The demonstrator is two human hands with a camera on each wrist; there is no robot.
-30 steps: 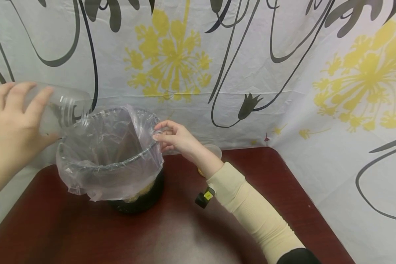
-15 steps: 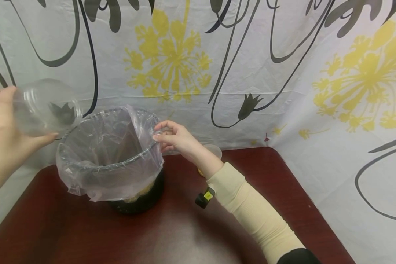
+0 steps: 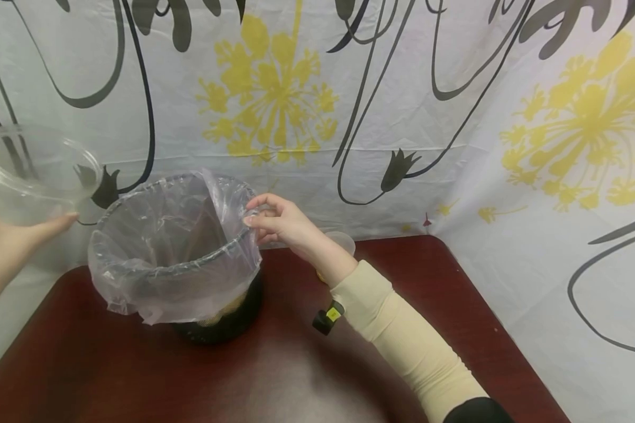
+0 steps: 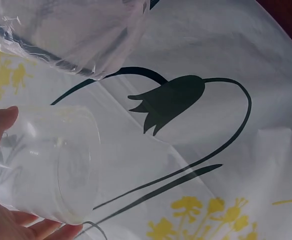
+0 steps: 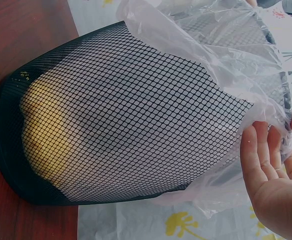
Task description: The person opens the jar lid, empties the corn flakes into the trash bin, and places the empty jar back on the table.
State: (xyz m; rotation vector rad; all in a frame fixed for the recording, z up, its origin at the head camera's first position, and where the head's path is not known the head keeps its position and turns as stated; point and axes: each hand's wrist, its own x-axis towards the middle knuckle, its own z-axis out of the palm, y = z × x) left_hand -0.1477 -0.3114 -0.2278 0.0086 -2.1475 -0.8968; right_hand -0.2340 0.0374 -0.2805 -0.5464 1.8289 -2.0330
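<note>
My left hand (image 3: 5, 247) grips a clear plastic jar (image 4: 51, 160) in the air left of the bin, its thumb on one side and fingers round the other. The jar is see-through, and its mouth shows as a ring in the head view. On the table stands a black mesh wastebasket (image 5: 126, 120) lined with a thin translucent bag (image 3: 174, 294) folded over its rim. At the bin's right side, my right hand (image 3: 286, 226) pinches the rim and the liner edge between thumb and fingers. Something yellow (image 5: 48, 145) shows through the mesh near the bottom.
A clear container (image 3: 344, 242) with a yellowish lower part stands behind my right forearm, partly hidden. The dark red table (image 3: 307, 364) ends against a white cloth backdrop (image 3: 455, 176) printed with grey stems and yellow flowers.
My left hand has drawn the jar leftward, away from above the bin's rim, and turned it so its mouth faces me more. My right hand has stayed on the rim.
</note>
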